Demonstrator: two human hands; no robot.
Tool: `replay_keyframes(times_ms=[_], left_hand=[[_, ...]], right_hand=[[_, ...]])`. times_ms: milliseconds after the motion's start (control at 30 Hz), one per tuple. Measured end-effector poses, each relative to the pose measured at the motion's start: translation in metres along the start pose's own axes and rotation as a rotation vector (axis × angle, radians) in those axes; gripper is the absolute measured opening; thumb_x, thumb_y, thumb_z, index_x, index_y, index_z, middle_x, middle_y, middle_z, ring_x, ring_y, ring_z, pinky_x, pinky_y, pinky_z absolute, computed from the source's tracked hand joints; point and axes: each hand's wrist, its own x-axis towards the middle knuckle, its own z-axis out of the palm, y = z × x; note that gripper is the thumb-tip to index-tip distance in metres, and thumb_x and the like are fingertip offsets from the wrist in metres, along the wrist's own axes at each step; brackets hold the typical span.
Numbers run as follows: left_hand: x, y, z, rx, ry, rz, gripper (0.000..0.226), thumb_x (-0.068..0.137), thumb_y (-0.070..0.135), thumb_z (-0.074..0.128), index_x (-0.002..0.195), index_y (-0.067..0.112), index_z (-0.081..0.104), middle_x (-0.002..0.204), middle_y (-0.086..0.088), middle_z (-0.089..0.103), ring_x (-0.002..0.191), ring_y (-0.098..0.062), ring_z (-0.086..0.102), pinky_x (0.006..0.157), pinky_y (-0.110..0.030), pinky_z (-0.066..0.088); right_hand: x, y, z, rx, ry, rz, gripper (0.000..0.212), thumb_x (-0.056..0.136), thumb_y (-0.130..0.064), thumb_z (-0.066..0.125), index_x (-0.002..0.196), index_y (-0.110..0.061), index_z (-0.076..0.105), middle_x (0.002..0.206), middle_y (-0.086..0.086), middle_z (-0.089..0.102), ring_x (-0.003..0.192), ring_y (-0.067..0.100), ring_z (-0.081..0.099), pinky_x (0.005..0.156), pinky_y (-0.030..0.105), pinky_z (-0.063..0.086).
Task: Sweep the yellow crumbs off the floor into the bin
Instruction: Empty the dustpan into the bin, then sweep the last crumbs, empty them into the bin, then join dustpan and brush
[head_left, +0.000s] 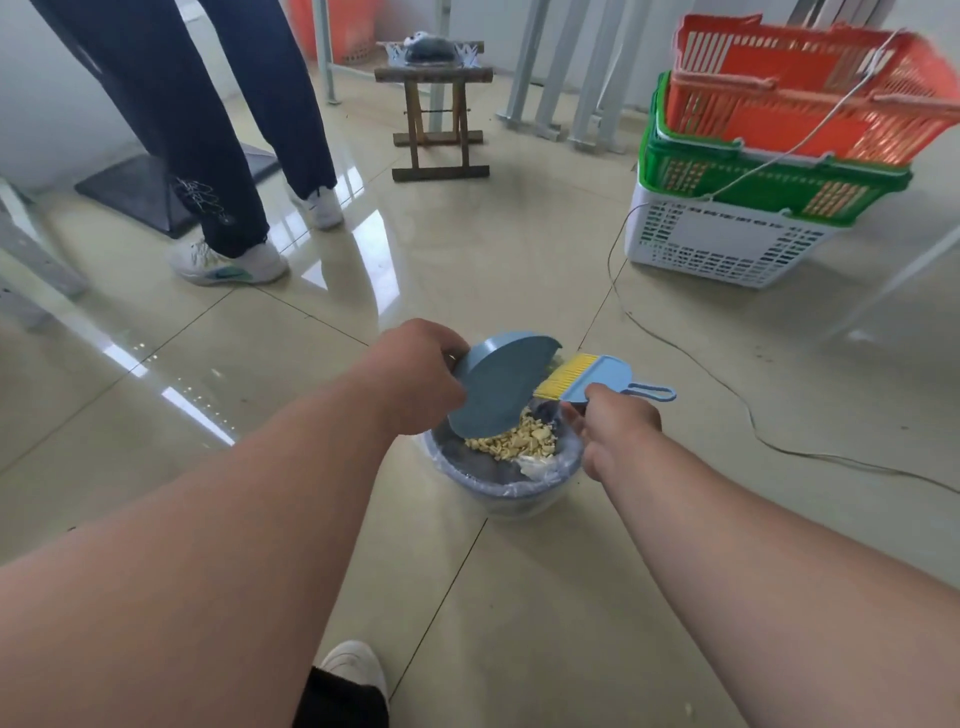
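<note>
A small round bin (506, 491) lined with a clear bag stands on the tiled floor in the middle of the view. A pile of yellow crumbs (519, 441) lies inside it. My left hand (415, 371) grips a blue dustpan (496, 387), tipped steeply over the bin's far left rim. My right hand (615, 421) holds a small blue hand brush (597, 382) with yellow bristles. The bristles touch the dustpan's edge above the bin.
Another person's legs in dark trousers and white shoes (228, 262) stand at the left. A wooden stool (436, 119) is at the back. Stacked orange, green and white baskets (769, 171) sit at the right. A thin cable (727, 384) trails across the floor. My own shoe (356, 667) is at the bottom.
</note>
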Motion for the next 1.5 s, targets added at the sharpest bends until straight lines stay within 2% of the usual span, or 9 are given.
replay_keyframes(times_ms=[200, 367, 467, 633, 867, 1100, 1267, 1367, 1500], left_hand=[[0.000, 0.002, 0.002, 0.096, 0.087, -0.096, 0.023, 0.077, 0.000, 0.058, 0.092, 0.014, 0.069, 0.087, -0.010, 0.068, 0.074, -0.031, 0.062, 0.059, -0.033, 0.053], [-0.015, 0.022, 0.005, 0.019, 0.037, -0.126, 0.019, 0.077, 0.002, 0.054, 0.087, 0.002, 0.070, 0.076, -0.016, 0.072, 0.063, -0.035, 0.070, 0.053, -0.033, 0.058], [-0.028, 0.045, 0.016, -0.143, -0.078, -0.176, 0.017, 0.076, 0.001, 0.050, 0.083, -0.004, 0.065, 0.065, -0.023, 0.069, 0.038, -0.027, 0.053, 0.040, -0.021, 0.039], [-0.065, 0.071, 0.068, 0.061, -0.404, -0.103, 0.014, 0.083, 0.002, 0.050, 0.080, 0.002, 0.064, 0.063, -0.010, 0.068, 0.040, -0.025, 0.053, 0.040, -0.019, 0.032], [-0.085, 0.031, 0.178, 0.104, -0.521, -0.195, 0.022, 0.086, 0.006, 0.053, 0.098, -0.002, 0.069, 0.074, -0.014, 0.068, 0.042, -0.026, 0.057, 0.042, -0.022, 0.034], [-0.102, -0.028, 0.272, 0.215, -0.756, -0.277, 0.022, 0.094, 0.000, 0.053, 0.110, -0.004, 0.068, 0.079, -0.013, 0.073, 0.061, -0.026, 0.064, 0.045, -0.020, 0.039], [-0.109, -0.044, 0.319, 0.502, -0.918, -0.166, 0.028, 0.094, 0.001, 0.057, 0.120, 0.007, 0.062, 0.096, -0.012, 0.081, 0.070, -0.028, 0.070, 0.061, -0.034, 0.054], [-0.112, -0.043, 0.342, 0.573, -0.997, -0.138, 0.025, 0.097, 0.000, 0.053, 0.119, 0.002, 0.062, 0.104, -0.016, 0.080, 0.073, -0.029, 0.067, 0.050, -0.027, 0.049], [-0.108, -0.042, 0.355, 0.702, -1.061, -0.075, 0.026, 0.097, 0.006, 0.067, 0.122, -0.001, 0.067, 0.108, -0.016, 0.081, 0.085, -0.029, 0.077, 0.038, -0.021, 0.043]], right_hand=[[-0.015, -0.007, -0.028, -0.167, -0.245, 0.094, 0.020, 0.085, -0.009, 0.064, 0.105, -0.008, 0.066, 0.091, 0.013, 0.067, 0.070, 0.023, 0.063, 0.041, 0.022, 0.042], [-0.024, -0.018, -0.088, -0.134, -0.238, -0.020, 0.011, 0.090, -0.004, 0.063, 0.100, -0.009, 0.065, 0.077, 0.011, 0.065, 0.060, 0.019, 0.060, 0.043, 0.023, 0.045], [-0.022, -0.026, -0.146, -0.129, -0.170, -0.111, 0.013, 0.091, -0.002, 0.062, 0.097, -0.014, 0.062, 0.080, 0.010, 0.065, 0.063, 0.020, 0.063, 0.047, 0.025, 0.049], [-0.007, -0.005, -0.250, -0.120, 0.002, -0.077, 0.015, 0.090, -0.003, 0.062, 0.098, -0.016, 0.064, 0.097, 0.010, 0.068, 0.072, 0.020, 0.068, 0.054, 0.029, 0.057], [0.026, 0.072, -0.348, -0.243, 0.049, 0.057, 0.016, 0.091, -0.003, 0.068, 0.107, -0.006, 0.067, 0.119, 0.015, 0.071, 0.084, 0.025, 0.074, 0.066, 0.030, 0.063], [0.031, 0.160, -0.386, -0.779, -0.140, 0.139, 0.032, 0.088, -0.039, 0.077, 0.095, -0.007, 0.075, 0.101, 0.017, 0.076, 0.090, 0.032, 0.077, 0.082, 0.050, 0.064], [0.023, 0.199, -0.378, -1.631, -0.655, 0.131, 0.029, 0.088, -0.037, 0.073, 0.102, -0.011, 0.077, 0.083, 0.004, 0.068, 0.083, 0.024, 0.067, 0.072, 0.029, 0.051], [0.030, 0.206, -0.364, -1.887, -0.805, 0.178, 0.037, 0.088, -0.042, 0.073, 0.113, -0.014, 0.076, 0.088, 0.004, 0.069, 0.087, 0.022, 0.068, 0.077, 0.027, 0.053], [0.048, 0.203, -0.350, -1.958, -0.712, 0.042, 0.040, 0.092, -0.039, 0.069, 0.121, -0.013, 0.073, 0.119, 0.011, 0.073, 0.112, 0.028, 0.068, 0.085, 0.029, 0.052]])
